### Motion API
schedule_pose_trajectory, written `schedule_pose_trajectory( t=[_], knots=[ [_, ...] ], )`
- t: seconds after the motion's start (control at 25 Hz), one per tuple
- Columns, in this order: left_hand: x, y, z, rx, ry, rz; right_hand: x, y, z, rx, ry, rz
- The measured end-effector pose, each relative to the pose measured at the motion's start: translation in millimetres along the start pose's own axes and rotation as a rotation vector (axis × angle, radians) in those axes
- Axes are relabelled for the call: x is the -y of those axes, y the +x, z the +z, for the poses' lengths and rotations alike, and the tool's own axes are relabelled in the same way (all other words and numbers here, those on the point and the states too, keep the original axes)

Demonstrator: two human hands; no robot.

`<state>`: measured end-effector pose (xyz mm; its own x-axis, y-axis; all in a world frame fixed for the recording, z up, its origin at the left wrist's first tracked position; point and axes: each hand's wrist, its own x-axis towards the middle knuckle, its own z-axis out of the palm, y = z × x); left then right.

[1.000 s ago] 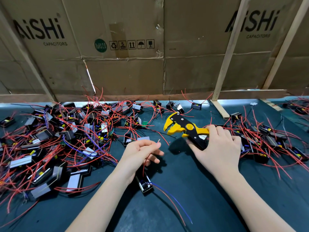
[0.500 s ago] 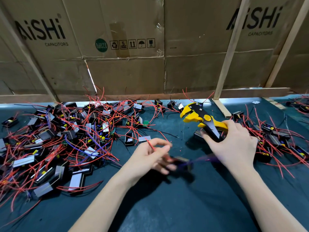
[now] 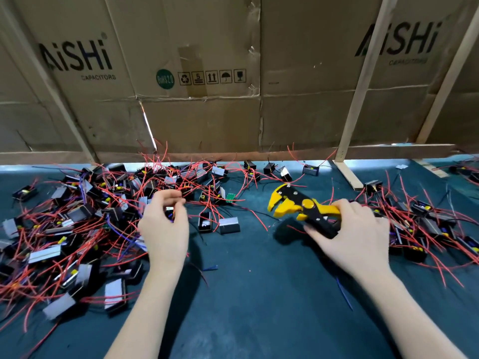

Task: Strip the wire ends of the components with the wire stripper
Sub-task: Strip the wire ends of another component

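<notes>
I am gripping the yellow-and-black wire stripper [image 3: 304, 211] in my right hand [image 3: 355, 237], fingers wrapped around its handles, and its toothed head is pointing left with the jaws standing open above the dark green mat [image 3: 259, 294]. The tool is sitting right of centre, between the two heaps of parts. My left hand [image 3: 163, 226] is reaching into the near edge of the big pile of components [image 3: 77, 224] on the left, its fingers curling down over the red wires [image 3: 197, 187]; whether they are actually pinching a wire or a black box I cannot tell, because the fingertips are blurred and hiding what is under them. My two hands are working well apart. A couple of loose black box components [image 3: 206, 222] are lying just right of my left hand, one with a silver face. A second, smaller pile of components [image 3: 420, 226] with red leads is spreading out beyond my right hand. A short blue wire scrap [image 3: 210, 268] is lying on the mat between my forearms. Behind the mat, cardboard boxes [image 3: 233, 73] printed AiSHi CAPACITORS are standing behind pale wooden slats [image 3: 363, 81]
</notes>
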<state>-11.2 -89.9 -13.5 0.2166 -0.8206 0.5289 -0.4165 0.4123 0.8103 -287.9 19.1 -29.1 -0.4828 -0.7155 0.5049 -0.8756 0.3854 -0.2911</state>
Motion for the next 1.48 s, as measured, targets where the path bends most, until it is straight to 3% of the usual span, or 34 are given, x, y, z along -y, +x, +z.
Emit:
schedule_pose_trajectory(
  t=[0.08,0.16,0.24,0.36,0.48,0.64,0.76,0.84,1.08,1.16,1.28,1.48],
  knots=[
    [10,1,1,0.045,0.169,0.075,-1,0,7,0.048,-0.088,0.010],
    [21,-1,6,0.193,0.448,0.151,-6,1,11,0.070,-0.141,0.014],
    [29,5,8,0.308,0.645,0.120,-13,0,13,0.053,-0.169,0.040],
    [34,11,4,0.317,0.673,0.046,-21,5,11,0.031,-0.077,0.158],
    [32,10,1,0.263,0.526,0.058,-26,9,6,0.023,-0.091,0.227],
    [17,11,-5,0.073,-0.016,0.031,-25,9,2,-0.055,-0.058,0.240],
    [1,14,-11,0.227,-0.591,-0.005,-23,13,-5,-0.221,0.054,0.213],
    [-7,9,-11,0.417,-0.788,-0.041,-20,12,-4,-0.350,0.110,0.163],
    [-22,-32,12,0.979,-0.630,-0.083,-12,4,-1,-0.369,0.201,-0.030],
    [-24,-33,17,1.092,-0.586,-0.094,-9,8,-2,-0.388,0.212,-0.055],
    [-22,-32,17,1.110,-0.509,-0.156,-11,6,-1,-0.345,0.214,-0.045],
    [-19,-34,23,0.950,-0.434,-0.178,-11,4,0,-0.289,0.129,-0.026]
  ],
)
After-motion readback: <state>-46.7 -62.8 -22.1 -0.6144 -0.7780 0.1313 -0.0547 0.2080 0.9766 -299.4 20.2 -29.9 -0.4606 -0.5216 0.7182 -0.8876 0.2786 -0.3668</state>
